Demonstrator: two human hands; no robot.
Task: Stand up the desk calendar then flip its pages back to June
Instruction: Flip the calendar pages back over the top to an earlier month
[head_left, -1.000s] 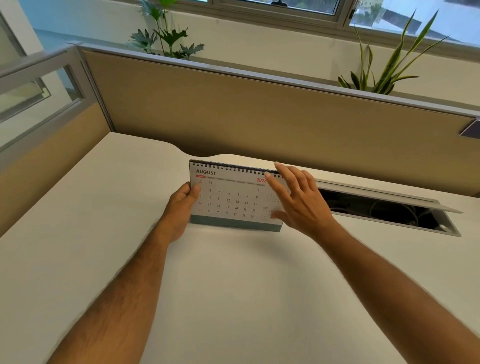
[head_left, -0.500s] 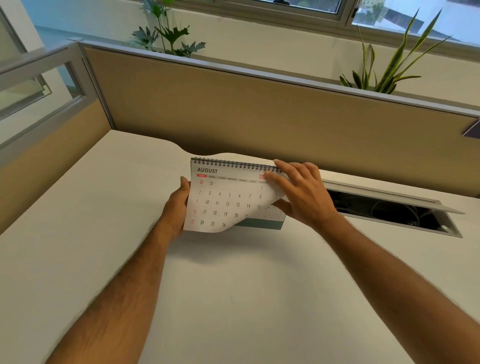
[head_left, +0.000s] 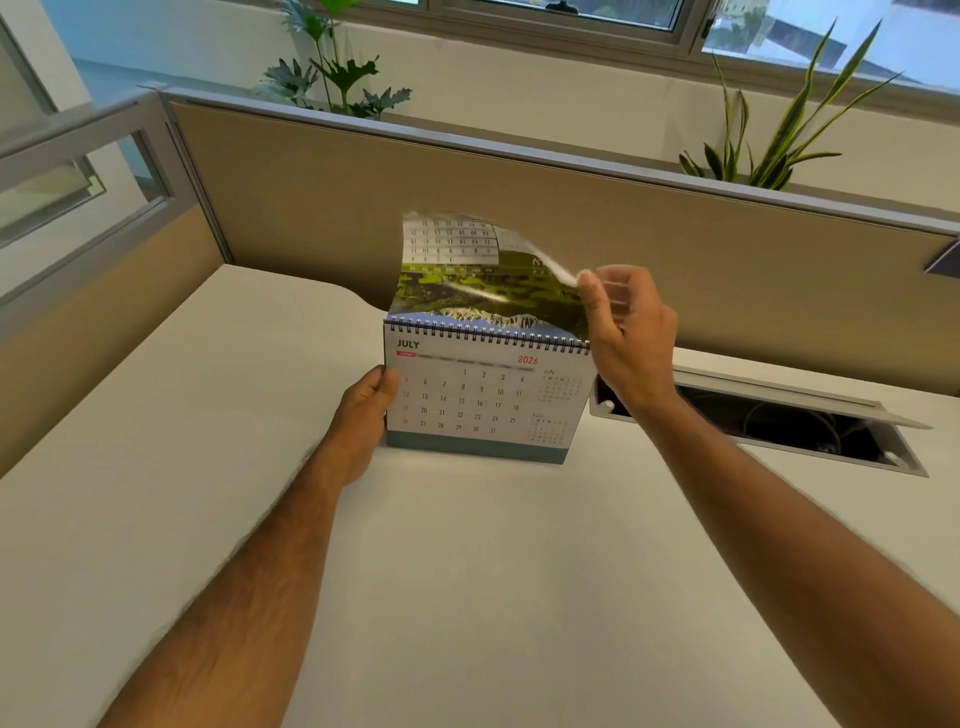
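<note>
The spiral-bound desk calendar stands upright on the white desk, its front page reading JULY 2026. My left hand grips the calendar's left edge, thumb on the front. My right hand pinches the corner of a lifted page, which curls up above the spiral binding and shows a green landscape photo and upside-down dates on its underside.
A tan partition panel runs behind the desk. An open cable tray is set into the desk at the right of the calendar. Potted plants stand beyond the partition, below a window.
The August page has been lifted from the front and swung up over the binding by my right hand, so July now shows. My left hand stays on the left edge.
</note>
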